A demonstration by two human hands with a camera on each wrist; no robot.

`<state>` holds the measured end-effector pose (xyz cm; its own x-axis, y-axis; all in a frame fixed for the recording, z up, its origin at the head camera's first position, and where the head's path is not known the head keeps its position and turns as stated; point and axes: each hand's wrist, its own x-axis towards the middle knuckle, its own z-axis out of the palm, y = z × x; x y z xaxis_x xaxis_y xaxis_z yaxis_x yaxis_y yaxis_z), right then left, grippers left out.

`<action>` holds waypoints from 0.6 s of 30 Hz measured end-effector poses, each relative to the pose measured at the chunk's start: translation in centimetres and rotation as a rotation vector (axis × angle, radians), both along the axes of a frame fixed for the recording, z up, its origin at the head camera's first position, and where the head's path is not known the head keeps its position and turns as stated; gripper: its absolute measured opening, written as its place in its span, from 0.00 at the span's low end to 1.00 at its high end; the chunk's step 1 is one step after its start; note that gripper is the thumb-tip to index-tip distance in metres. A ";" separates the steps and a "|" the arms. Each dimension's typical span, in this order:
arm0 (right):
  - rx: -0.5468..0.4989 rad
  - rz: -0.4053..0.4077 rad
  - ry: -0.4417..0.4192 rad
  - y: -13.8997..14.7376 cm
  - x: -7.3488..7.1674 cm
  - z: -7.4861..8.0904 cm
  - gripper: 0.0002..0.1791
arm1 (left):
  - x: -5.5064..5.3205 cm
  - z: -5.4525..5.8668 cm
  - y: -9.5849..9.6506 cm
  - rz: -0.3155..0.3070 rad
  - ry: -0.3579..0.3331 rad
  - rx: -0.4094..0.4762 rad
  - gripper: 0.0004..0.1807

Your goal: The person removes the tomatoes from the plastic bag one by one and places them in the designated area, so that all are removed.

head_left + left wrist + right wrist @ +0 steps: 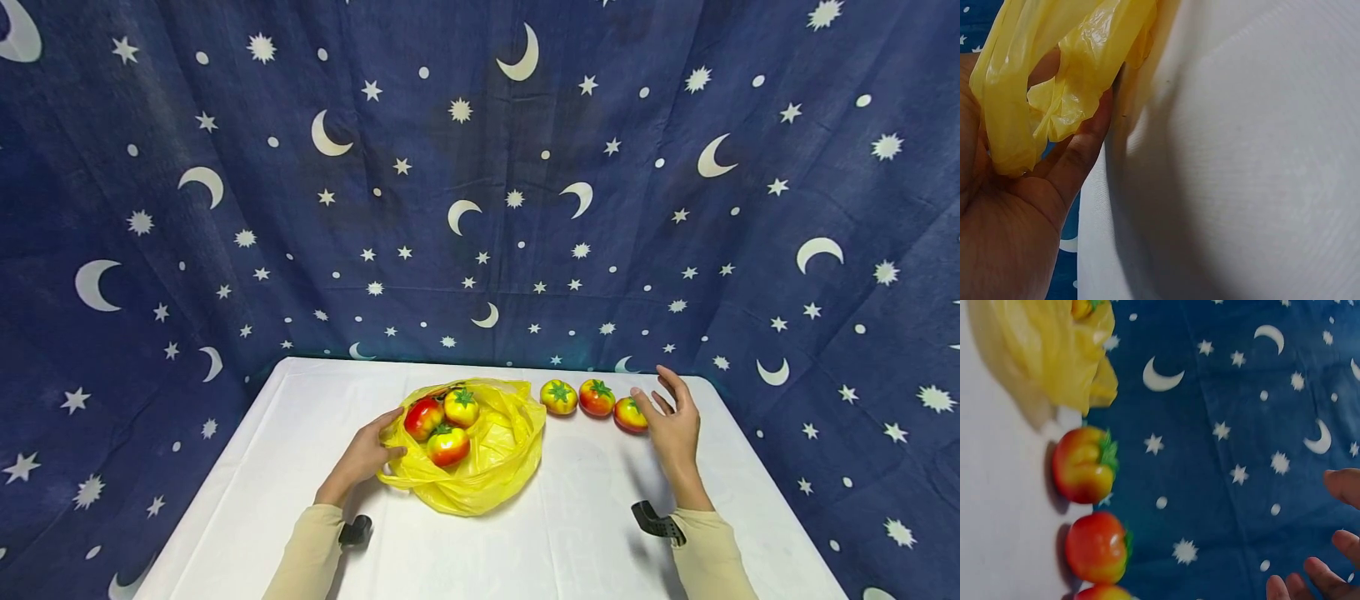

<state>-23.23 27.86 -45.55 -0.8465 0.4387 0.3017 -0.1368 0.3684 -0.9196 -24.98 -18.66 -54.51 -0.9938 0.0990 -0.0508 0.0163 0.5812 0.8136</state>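
A yellow plastic bag (pixel 495 475) lies with its mouth spread, holding three glossy red-and-yellow tomatoes; one tomato (pixel 448 447) is nearest the front. At the bag's left rim, my left hand (pixel 365 454) grips the plastic between thumb and fingers. In the left wrist view a loop of the yellow bag (pixel 1007 119) crosses the palm. Right of the bag, three more tomatoes stand in a row: a yellower one (pixel 558 397), a redder one (pixel 597 398) and an end one (pixel 630 415). My right hand (pixel 675 425) hovers beside the end tomato, fingers spread and holding nothing.
A white cloth (pixel 570 533) covers the table. Behind it hangs a dark blue curtain (pixel 420 208) with moons and stars, close to the row of tomatoes. Each wrist carries a black camera mount, such as the right mount (pixel 656 522).
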 end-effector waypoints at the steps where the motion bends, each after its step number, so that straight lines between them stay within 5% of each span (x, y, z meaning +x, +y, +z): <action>1: 0.001 0.006 0.022 -0.3 0.2 0.2 0.33 | 0.0 0.0 0.0 -0.001 0.003 -0.004 0.42; 7: -0.017 0.073 0.164 -2.1 1.1 1.5 0.31 | 0.1 0.0 0.0 0.002 0.001 -0.010 0.42; 14: 0.032 0.157 0.212 -5.0 3.2 4.0 0.30 | -0.1 -0.1 0.0 0.005 -0.015 0.003 0.42; 18: 0.039 0.215 0.235 -6.3 3.6 4.2 0.30 | -0.3 -0.2 0.0 0.004 -0.018 0.002 0.42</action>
<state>-19.62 21.53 -41.30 -0.8237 0.2419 0.5128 -0.4219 0.3426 -0.8394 -25.31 -18.64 -54.72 -0.9932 0.0947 -0.0681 -0.0006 0.5796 0.8149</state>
